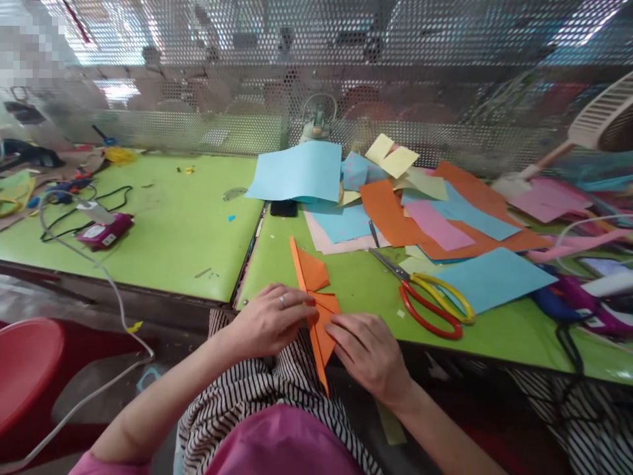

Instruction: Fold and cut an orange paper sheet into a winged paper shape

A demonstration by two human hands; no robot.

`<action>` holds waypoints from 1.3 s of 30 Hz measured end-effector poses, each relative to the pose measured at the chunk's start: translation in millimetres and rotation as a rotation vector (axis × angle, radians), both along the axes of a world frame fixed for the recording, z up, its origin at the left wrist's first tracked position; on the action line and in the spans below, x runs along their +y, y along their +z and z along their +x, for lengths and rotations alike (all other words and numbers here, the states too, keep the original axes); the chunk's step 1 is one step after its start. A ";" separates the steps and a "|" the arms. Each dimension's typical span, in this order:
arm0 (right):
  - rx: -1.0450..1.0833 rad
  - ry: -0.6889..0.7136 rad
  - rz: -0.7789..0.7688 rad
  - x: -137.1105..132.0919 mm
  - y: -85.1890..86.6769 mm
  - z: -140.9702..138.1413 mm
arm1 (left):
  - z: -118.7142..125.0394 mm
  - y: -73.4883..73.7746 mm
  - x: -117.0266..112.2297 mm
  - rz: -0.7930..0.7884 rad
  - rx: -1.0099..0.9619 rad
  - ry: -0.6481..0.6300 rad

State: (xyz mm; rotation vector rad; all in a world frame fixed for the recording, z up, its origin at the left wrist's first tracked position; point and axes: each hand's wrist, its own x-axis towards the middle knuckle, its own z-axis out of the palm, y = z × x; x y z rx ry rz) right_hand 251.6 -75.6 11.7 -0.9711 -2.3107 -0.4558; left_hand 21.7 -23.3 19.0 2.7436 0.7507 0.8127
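A folded orange paper (322,309) lies across the near edge of the green table, its long narrow strip slanting from the tabletop down over my lap. My left hand (271,315), with a ring on one finger, grips the strip's left side near the middle. On the opposite side my right hand (368,349) pinches the edge of a folded flap. Creases and pointed flaps show between the two hands; the thumbs are mostly hidden. To the right, scissors (430,300) with one red and one yellow handle lie on the table, apart from my hands.
Blue paper sheets (299,170), orange sheets (388,211) and a pink strip (438,224) overlap at the back right. Behind them stands a bottle (316,125) before a perforated metal screen. A purple device (105,231) with a white cable sits left. A red stool (30,369) stands lower left.
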 end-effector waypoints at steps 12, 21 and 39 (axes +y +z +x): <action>0.017 -0.140 -0.094 -3.7 -9.9 18.6 | 0.9 -29.8 -13.4 0.287 -0.006 0.059; 0.010 -0.159 -0.080 -2.0 -16.5 17.0 | 8.8 -43.4 -19.0 0.324 -0.048 0.152; 0.063 -0.047 -0.084 8.4 -4.3 14.6 | 15.0 -27.2 -30.0 0.192 -0.174 0.206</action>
